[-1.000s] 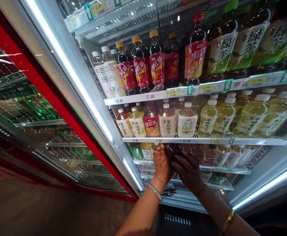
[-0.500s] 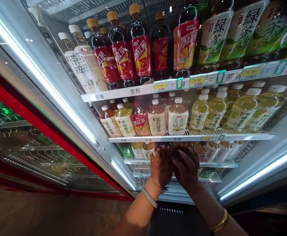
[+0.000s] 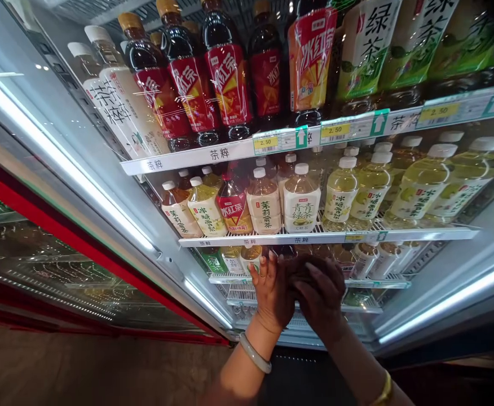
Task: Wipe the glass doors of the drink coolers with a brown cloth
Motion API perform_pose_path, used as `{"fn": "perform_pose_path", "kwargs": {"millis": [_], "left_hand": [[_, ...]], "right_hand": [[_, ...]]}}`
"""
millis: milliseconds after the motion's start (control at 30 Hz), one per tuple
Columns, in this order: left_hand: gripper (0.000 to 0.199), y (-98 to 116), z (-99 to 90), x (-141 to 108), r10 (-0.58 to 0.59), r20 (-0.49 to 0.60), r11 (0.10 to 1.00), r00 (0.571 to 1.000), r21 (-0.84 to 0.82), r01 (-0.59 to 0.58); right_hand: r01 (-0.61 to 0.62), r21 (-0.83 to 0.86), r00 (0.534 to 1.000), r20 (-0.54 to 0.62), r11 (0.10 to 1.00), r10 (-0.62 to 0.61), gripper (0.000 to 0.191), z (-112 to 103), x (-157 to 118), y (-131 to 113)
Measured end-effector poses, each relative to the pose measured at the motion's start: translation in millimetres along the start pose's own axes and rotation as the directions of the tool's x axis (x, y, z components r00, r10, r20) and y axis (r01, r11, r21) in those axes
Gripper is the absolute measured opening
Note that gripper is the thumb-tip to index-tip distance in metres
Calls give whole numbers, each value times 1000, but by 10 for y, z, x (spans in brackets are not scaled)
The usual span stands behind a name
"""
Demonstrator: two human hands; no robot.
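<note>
In front of the lower shelves of a lit drinks cooler, my left hand [image 3: 273, 293] is raised with its fingers stretched up and spread, a pale bangle [image 3: 254, 353] on its wrist. Beside it, at the thumb side, my right hand [image 3: 322, 293] has its fingers bent over toward the left hand; a gold bangle [image 3: 384, 389] circles that wrist. Between the two hands it is dark, and what the right fingers close on, if anything, cannot be made out. Closest behind the left fingertips stands a pale-labelled bottle [image 3: 251, 256] on the third shelf.
Red-labelled iced tea bottles [image 3: 231, 84] and large green tea bottles [image 3: 367, 51] fill the top shelf. White-capped tea bottles [image 3: 301, 200] and yellow drink bottles [image 3: 424, 180] line the second shelf [image 3: 331, 235]. A red door frame [image 3: 82, 248] runs down the left side.
The view has moved slightly closer, so the upper bottles look larger and shifted up and left. Both hands keep nearly the same pose, the left one slightly further left.
</note>
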State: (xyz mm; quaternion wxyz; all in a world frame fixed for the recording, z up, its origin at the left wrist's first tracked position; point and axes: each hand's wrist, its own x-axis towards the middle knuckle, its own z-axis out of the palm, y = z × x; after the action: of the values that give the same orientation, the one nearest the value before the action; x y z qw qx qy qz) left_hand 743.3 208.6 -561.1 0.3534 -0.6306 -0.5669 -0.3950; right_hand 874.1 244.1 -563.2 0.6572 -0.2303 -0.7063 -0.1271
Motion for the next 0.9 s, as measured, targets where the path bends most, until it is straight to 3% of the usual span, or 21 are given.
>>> {"fn": "perform_pose_path", "kwargs": {"millis": [100,233,333,433,533,633,767,900], "left_hand": [[86,31,29,-7,6,-7,999,1000,40,-5],[88,86,30,4,-3,-20,999,1000,40,3],[85,137,22,16,-9,-7,1000,1000,-4,9],[84,195,53,10,-7,-25,1000,1000,25,7],[86,248,93,-21,-20,-41,997,999,69,23],[86,281,104,-63,-25,-16,996,1000,88,26],[87,312,127,-116,-61,5,993,998,103,60],[88,382,203,-128,-44,-37,985,998,165,49]], "right_hand": [[-65,-44,996,-69,997,62,32,-159,-7,155],[-170,-93,982,-104,981,160,43,-110,-206,39],[-104,-45,994,-28,994,103,34,-73,-93,18],[31,-40,999,-17,999,-32,28,-251,136,262],[-2,-105,997,-74,995,-6,34,-441,112,483],[-119,-157,986,-135,981,98,49,-404,-121,373],[-81,-32,997,10,996,81,40,-262,-134,142],[63,-60,997,-37,996,-65,37,-451,121,533]]}}
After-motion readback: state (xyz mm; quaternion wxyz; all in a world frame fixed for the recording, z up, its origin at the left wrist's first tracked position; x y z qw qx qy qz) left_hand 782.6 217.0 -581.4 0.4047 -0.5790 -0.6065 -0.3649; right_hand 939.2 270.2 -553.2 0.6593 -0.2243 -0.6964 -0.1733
